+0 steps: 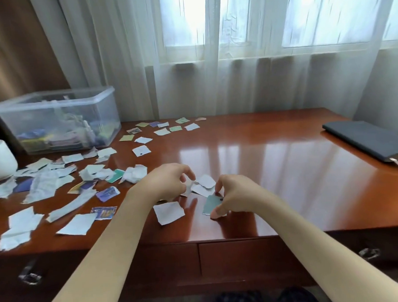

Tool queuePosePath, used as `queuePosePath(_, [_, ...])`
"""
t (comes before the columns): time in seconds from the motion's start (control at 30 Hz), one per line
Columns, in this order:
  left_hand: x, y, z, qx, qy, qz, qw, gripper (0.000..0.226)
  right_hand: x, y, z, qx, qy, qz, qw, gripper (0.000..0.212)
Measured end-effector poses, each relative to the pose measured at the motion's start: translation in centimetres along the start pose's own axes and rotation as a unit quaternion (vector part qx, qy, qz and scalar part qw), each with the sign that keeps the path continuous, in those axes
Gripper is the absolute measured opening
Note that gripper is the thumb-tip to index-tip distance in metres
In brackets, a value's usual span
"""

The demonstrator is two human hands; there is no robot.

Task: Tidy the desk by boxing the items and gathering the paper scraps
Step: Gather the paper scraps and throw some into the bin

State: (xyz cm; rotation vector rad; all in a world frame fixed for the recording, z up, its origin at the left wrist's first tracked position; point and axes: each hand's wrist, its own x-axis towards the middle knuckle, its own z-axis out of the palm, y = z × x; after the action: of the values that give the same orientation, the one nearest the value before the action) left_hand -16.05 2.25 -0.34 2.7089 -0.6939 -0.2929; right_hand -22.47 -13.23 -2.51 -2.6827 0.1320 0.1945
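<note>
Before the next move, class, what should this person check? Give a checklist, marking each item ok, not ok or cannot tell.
1. Right hand pinches teal scrap: ok.
2. Left hand holds a scrap: cannot tell.
3. Box has room left: ok, contents lie low.
4. All scraps gathered: not ok, many lie loose at left.
5. Notebook out of the way: ok, at the far right of the desk.
</note>
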Motion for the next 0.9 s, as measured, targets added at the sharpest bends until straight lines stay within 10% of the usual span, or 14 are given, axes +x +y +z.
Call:
queuePosePath(0.27, [-0.2, -1.5, -0.5, -0.009, -0.025, -0.009, 1.000, 0.037, 2.1, 0.4, -2.0, 0.021, 0.018, -0.003, 1.000, 0.024])
queuePosePath(0.63, [-1.9, -2.1, -1.0, 0.029, -0.113, -0.042, 0.992, 0.060, 7.2, -0.4, -2.2, 0.078, -0.049, 0.029, 0.995, 0.045])
queuePosePath(0.9, [-1.2, -1.3, -0.2, 0.052, -0.088, -0.053, 0.993, 0.058, 8.5, 0.3, -1.7, 0.056, -0.069, -0.007, 0.996, 0.022])
